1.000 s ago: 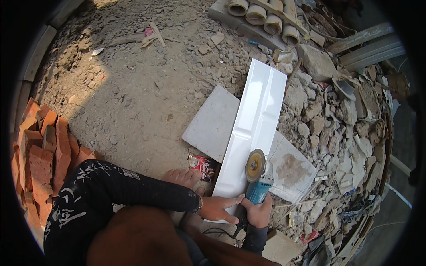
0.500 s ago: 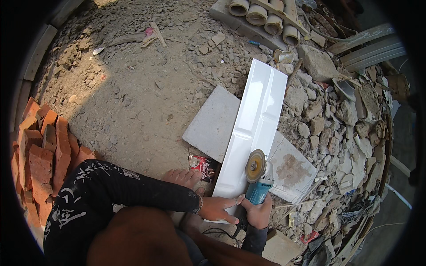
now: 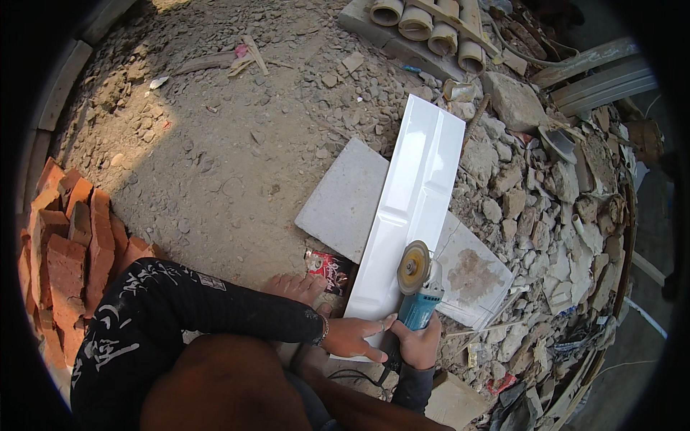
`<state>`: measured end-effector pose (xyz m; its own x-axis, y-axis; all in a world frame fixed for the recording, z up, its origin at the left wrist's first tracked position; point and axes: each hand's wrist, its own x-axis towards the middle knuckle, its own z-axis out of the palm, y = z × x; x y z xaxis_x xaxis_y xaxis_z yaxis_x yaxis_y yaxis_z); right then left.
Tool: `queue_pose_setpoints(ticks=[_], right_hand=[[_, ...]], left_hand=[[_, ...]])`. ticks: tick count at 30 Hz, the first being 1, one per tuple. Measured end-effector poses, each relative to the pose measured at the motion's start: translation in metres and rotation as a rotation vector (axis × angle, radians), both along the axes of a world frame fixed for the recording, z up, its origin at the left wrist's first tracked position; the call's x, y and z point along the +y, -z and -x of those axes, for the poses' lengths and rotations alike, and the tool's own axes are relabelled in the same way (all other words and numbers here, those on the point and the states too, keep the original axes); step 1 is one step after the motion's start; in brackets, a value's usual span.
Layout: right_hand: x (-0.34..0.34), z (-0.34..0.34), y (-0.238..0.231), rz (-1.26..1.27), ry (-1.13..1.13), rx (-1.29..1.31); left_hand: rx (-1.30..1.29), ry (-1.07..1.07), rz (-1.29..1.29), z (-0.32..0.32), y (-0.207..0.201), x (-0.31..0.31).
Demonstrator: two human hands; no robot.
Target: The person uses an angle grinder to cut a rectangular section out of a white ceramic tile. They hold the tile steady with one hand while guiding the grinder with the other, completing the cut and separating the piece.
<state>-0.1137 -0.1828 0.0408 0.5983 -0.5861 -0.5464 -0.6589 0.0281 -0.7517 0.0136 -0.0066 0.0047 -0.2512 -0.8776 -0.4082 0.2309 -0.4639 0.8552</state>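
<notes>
My right hand (image 3: 419, 343) is wrapped around the teal body of an angle grinder (image 3: 418, 309). Its round yellowish disc (image 3: 413, 267) is tilted over the right edge of a long, glossy white tile (image 3: 406, 183) with raised panels. My left hand (image 3: 357, 338) rests at the tile's near end, fingers stretched toward the grinder and a fingertip close to my right thumb. Beneath the tile lie a grey square slab (image 3: 343, 197) on the left and a stained slab (image 3: 474, 276) on the right. A black cord (image 3: 352, 374) loops below my hands.
Orange bricks (image 3: 68, 266) are stacked at the left. A red and black packet (image 3: 332, 271) lies beside my bare foot (image 3: 296, 287). Broken rubble (image 3: 517, 215) covers the right side. Several pale pipes (image 3: 417, 25) rest on a concrete block (image 3: 402, 52) at the far side.
</notes>
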Motion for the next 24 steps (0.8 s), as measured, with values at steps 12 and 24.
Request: queue_pose_setpoints(ticks=[12, 24], right_hand=[[0.0006, -0.0001, -0.0010, -0.027, 0.025, -0.017], [-0.0009, 0.0017, 0.0048, -0.035, 0.019, -0.008]], left_hand=[[0.003, -0.038, 0.054, 0.0035, 0.0027, 0.0019], [-0.024, 0.035, 0.013, -0.0019, -0.0007, -0.0004]])
